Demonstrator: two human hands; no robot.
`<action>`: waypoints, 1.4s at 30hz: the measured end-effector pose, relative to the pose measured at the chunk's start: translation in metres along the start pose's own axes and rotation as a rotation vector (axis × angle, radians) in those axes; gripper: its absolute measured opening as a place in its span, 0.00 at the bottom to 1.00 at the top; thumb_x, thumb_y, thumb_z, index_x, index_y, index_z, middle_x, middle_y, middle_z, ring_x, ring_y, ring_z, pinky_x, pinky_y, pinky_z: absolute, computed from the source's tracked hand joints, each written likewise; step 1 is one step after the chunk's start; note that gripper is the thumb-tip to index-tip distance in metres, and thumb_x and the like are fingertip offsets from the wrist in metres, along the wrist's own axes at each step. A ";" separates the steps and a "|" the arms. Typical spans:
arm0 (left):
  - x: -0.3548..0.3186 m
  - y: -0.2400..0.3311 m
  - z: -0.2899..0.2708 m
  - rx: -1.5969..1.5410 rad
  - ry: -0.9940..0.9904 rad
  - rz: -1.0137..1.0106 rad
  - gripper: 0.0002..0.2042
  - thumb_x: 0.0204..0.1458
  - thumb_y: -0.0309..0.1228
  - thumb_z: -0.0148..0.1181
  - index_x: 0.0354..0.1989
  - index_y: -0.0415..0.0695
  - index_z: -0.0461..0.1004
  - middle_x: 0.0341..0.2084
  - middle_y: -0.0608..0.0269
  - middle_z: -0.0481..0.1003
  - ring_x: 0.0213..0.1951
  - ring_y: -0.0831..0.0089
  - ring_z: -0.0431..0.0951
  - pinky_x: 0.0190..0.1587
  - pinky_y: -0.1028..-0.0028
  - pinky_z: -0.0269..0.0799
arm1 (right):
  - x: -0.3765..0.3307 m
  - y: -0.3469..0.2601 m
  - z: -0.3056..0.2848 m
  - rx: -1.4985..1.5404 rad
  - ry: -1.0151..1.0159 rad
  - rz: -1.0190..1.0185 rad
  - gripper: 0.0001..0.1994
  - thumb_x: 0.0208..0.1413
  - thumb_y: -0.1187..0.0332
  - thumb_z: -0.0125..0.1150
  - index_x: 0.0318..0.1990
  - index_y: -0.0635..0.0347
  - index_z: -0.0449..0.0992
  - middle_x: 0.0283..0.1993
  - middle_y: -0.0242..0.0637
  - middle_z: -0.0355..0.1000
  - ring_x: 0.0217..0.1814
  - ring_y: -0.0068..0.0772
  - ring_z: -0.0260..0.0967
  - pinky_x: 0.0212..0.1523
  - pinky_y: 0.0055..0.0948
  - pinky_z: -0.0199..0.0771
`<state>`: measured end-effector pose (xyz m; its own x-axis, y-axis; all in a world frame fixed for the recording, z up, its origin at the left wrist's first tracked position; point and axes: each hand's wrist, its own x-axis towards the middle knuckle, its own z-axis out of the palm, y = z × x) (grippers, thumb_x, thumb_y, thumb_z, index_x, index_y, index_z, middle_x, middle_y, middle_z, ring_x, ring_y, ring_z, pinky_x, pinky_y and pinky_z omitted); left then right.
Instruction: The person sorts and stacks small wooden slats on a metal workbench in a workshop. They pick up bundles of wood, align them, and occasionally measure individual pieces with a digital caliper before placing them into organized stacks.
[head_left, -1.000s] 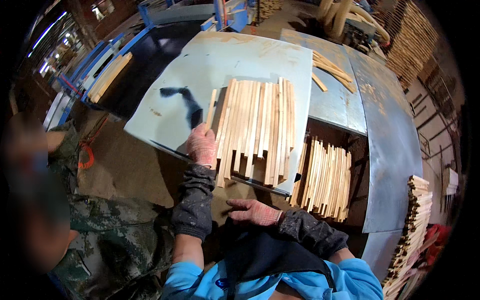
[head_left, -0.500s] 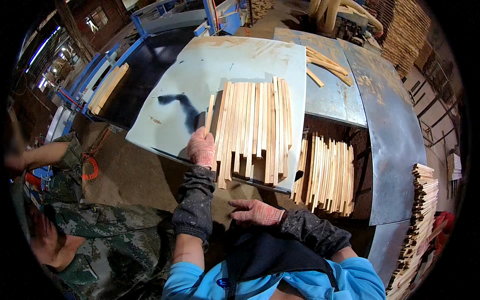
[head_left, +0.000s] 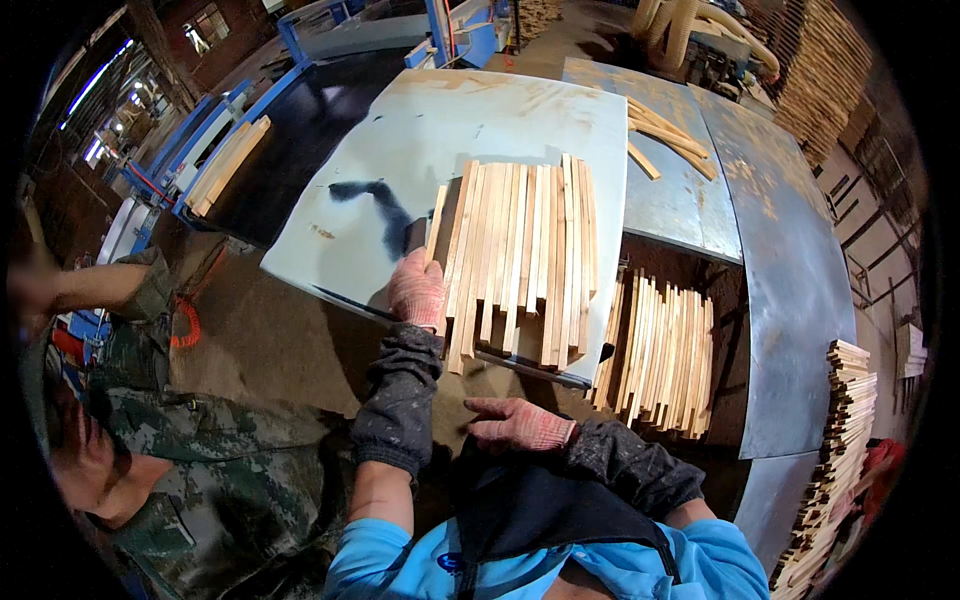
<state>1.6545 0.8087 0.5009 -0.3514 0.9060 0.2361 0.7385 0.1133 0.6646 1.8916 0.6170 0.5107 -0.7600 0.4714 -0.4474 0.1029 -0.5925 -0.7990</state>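
My left hand (head_left: 417, 290), in a pinkish knit glove, is closed round the lower end of a thin wooden strip (head_left: 436, 225). The strip points away from me, just left of a row of pale wooden strips (head_left: 520, 240) laid side by side. These lie on a whitish sheet-topped table (head_left: 340, 255), their near ends uneven and some jutting over its front edge. A small dark patch shows left of the held strip; I cannot tell what it is. My right hand (head_left: 522, 425), gloved alike, hovers before my apron, fingers stretched and holding nothing.
More strips (head_left: 655, 350) are stacked lower, right of the table. Metal sheets (head_left: 780, 290) stretch along the right, with loose wood pieces (head_left: 670, 135) on one. Another stack (head_left: 835, 450) stands far right. A co-worker in camouflage clothing (head_left: 230, 470) is close at my left, near a blue-framed machine (head_left: 300, 110).
The whole view has shifted slightly, so the table appears further right. My left hand still grips the strip beside the row, and my right hand keeps nearly the same place.
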 end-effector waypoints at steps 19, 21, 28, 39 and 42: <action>-0.014 0.007 -0.012 0.023 0.177 0.078 0.18 0.59 0.36 0.65 0.56 0.45 0.82 0.49 0.46 0.82 0.52 0.44 0.81 0.54 0.53 0.79 | 0.005 -0.012 0.003 -0.135 0.008 0.029 0.27 0.73 0.56 0.64 0.71 0.63 0.74 0.57 0.37 0.82 0.58 0.26 0.77 0.61 0.29 0.77; -0.019 0.009 -0.012 -0.029 0.210 0.079 0.17 0.59 0.35 0.65 0.56 0.44 0.82 0.49 0.47 0.82 0.52 0.44 0.81 0.55 0.54 0.79 | 0.007 -0.015 -0.001 -0.152 0.071 -0.022 0.25 0.73 0.57 0.64 0.69 0.62 0.76 0.54 0.37 0.83 0.56 0.25 0.78 0.61 0.28 0.77; -0.025 0.010 -0.020 -0.057 0.218 0.085 0.18 0.61 0.35 0.65 0.59 0.44 0.80 0.53 0.47 0.82 0.54 0.45 0.81 0.57 0.53 0.78 | 0.025 -0.111 0.005 -0.078 0.358 -0.304 0.29 0.75 0.63 0.58 0.78 0.65 0.62 0.68 0.46 0.74 0.57 0.33 0.78 0.55 0.32 0.82; -0.030 0.016 -0.037 -0.357 0.222 0.124 0.22 0.62 0.49 0.58 0.49 0.41 0.79 0.46 0.39 0.79 0.50 0.38 0.80 0.50 0.49 0.76 | 0.158 -0.171 -0.023 0.061 0.517 -0.497 0.39 0.70 0.71 0.59 0.84 0.61 0.46 0.79 0.52 0.63 0.75 0.43 0.65 0.73 0.40 0.67; -0.028 0.019 -0.048 -0.353 0.126 0.023 0.19 0.64 0.45 0.57 0.51 0.43 0.80 0.47 0.39 0.79 0.51 0.37 0.79 0.51 0.49 0.76 | 0.157 -0.170 -0.012 0.105 0.409 -0.506 0.39 0.70 0.72 0.59 0.84 0.62 0.48 0.79 0.50 0.63 0.74 0.43 0.66 0.75 0.39 0.64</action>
<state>1.6511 0.7657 0.5408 -0.4213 0.8470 0.3242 0.5106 -0.0739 0.8566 1.7627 0.7997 0.5718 -0.3910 0.9063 -0.1603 -0.2821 -0.2838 -0.9165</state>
